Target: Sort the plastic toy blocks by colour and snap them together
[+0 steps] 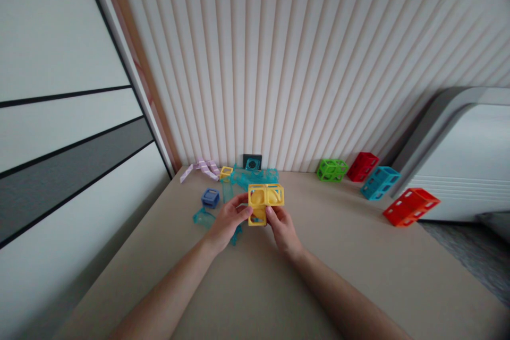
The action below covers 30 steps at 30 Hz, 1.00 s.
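A yellow L-shaped block piece (258,197) made of joined open cubes is held up over the middle of the table. My left hand (231,219) grips its left side, thumb in front near the lower cube. On the right, my right hand (282,227) pinches it beneath the right cube, beside the lower one. Behind and left of the hands lie translucent teal pieces (255,177), partly hidden by the yellow piece and my left hand. A blue cube (210,198) rests left of my left hand.
Against the wall stand a black box (252,162), a small yellow cube (226,172) and lilac strips (207,168). At the right are green (332,170), dark red (362,166), light blue (380,183) and orange-red (411,207) blocks on the table (334,255).
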Each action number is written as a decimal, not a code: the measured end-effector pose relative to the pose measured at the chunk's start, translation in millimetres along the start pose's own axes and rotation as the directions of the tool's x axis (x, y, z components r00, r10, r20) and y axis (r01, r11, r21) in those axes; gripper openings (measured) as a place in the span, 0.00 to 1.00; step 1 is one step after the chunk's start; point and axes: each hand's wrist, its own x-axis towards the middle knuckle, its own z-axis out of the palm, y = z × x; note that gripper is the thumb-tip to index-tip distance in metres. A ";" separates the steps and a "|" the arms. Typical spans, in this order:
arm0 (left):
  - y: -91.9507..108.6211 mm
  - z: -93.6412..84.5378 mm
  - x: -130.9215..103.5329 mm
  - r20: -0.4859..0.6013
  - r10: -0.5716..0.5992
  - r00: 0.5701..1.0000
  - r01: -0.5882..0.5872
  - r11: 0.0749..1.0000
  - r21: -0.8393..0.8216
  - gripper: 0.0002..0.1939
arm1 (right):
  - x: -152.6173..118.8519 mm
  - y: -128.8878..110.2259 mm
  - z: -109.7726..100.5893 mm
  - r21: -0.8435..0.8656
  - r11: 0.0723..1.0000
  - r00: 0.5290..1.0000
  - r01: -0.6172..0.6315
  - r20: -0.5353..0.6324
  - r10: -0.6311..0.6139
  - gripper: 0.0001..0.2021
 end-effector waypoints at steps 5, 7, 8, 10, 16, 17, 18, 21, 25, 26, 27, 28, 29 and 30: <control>3.0 0.7 -1.4 -0.011 -0.003 1.000 0.003 1.000 0.007 0.26 | 0.2 -4.3 -0.3 0.058 0.997 0.999 -0.047 0.027 0.045 0.28; 4.0 1.1 -1.3 -0.008 -0.001 1.000 0.001 1.000 0.003 0.26 | 0.3 -7.0 -0.5 0.094 0.994 0.997 -0.064 0.044 0.060 0.27; 4.1 1.4 -1.2 -0.007 0.000 1.000 0.000 1.000 0.000 0.26 | 0.3 -7.9 -0.7 0.112 0.991 0.997 -0.069 0.050 0.063 0.26; 3.6 1.9 -1.0 -0.008 -0.001 1.000 0.001 1.000 -0.006 0.26 | 0.4 -7.7 -1.7 0.138 0.988 0.997 -0.069 0.046 0.064 0.24; -0.2 4.3 -1.6 0.055 -0.006 0.998 0.011 0.994 -0.106 0.27 | -0.2 5.4 -4.1 0.175 0.983 0.998 -0.054 -0.029 0.060 0.21; -0.3 4.7 -1.8 0.055 -0.010 0.998 0.017 0.993 -0.119 0.27 | -0.7 6.8 -3.7 0.187 0.981 0.997 -0.058 -0.031 0.064 0.21; -0.1 5.1 -1.9 0.052 -0.017 0.999 0.024 0.991 -0.128 0.27 | -1.2 7.4 -3.1 0.197 0.978 0.997 -0.062 -0.030 0.069 0.20; 1.5 6.5 -2.6 0.056 -0.052 0.997 0.060 0.989 -0.133 0.26 | -2.2 5.2 -0.7 0.227 0.971 0.996 -0.075 -0.019 0.082 0.20; 2.9 7.9 -4.5 0.084 -0.068 0.994 0.078 0.990 -0.118 0.23 | -0.9 1.6 -0.6 0.262 0.962 0.997 -0.082 0.009 0.083 0.22; 2.8 7.9 -4.8 0.081 -0.064 0.995 0.073 0.991 -0.116 0.23 | -0.4 1.7 -1.4 0.260 0.962 0.997 -0.081 0.015 0.080 0.23; 2.6 7.6 -5.1 0.076 -0.057 0.995 0.065 0.991 -0.115 0.23 | -0.1 2.0 -2.4 0.255 0.964 0.997 -0.080 0.022 0.077 0.23; 2.5 7.2 -5.2 0.071 -0.050 0.996 0.058 0.992 -0.114 0.23 | 0.1 2.4 -3.4 0.248 0.966 0.997 -0.079 0.031 0.074 0.23; 2.4 6.7 -5.2 0.067 -0.046 0.997 0.053 0.992 -0.113 0.22 | 0.1 2.8 -4.4 0.241 0.967 0.997 -0.079 0.040 0.071 0.23; 2.4 6.2 -5.2 0.066 -0.045 0.997 0.052 0.992 -0.113 0.22 | -0.2 2.9 -5.1 0.233 0.969 0.996 -0.079 0.046 0.070 0.22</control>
